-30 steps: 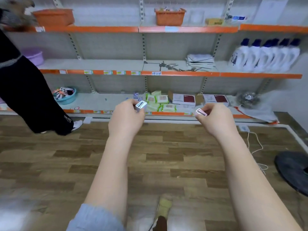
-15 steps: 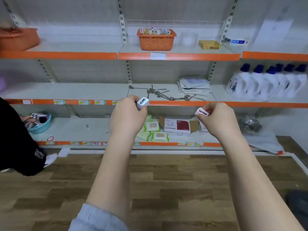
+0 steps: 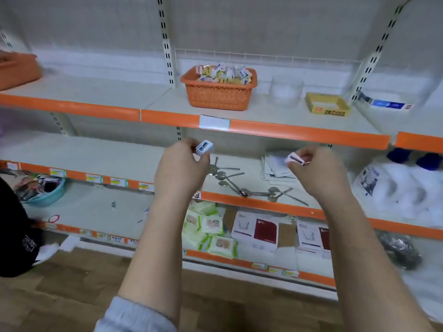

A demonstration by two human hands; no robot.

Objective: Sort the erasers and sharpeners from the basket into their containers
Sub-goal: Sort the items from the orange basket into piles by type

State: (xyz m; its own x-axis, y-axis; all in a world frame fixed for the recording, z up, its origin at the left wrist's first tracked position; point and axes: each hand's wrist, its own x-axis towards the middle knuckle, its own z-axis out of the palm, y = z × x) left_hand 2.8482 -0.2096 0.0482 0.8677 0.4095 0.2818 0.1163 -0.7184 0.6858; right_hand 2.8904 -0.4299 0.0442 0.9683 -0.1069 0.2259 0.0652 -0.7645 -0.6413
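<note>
An orange basket (image 3: 217, 98) heaped with small erasers and sharpeners stands on the upper shelf. To its right are a clear round container (image 3: 285, 91) and a shallow yellow box (image 3: 326, 111). My left hand (image 3: 181, 167) pinches a white sharpener (image 3: 204, 147) at its fingertips, below the upper shelf's edge. Further right, at about the same height, my right hand (image 3: 314, 167) pinches a pale pink sharpener (image 3: 294, 159). Both hands are held up in front of the middle shelf, below the basket.
Metal spoons (image 3: 230, 180) and folded papers (image 3: 275, 167) lie on the middle shelf, white bottles (image 3: 402, 185) at its right. The bottom shelf holds wipe packs (image 3: 208, 230), boxes and a teal bowl (image 3: 45, 195). Another orange basket (image 3: 18, 70) sits upper left. A person in black (image 3: 14, 236) stands left.
The view has tilted up from the floor to the shelves and moved closer. Both hands have risen with their sharpeners toward the upper shelf. The person in black has shifted out to the left.
</note>
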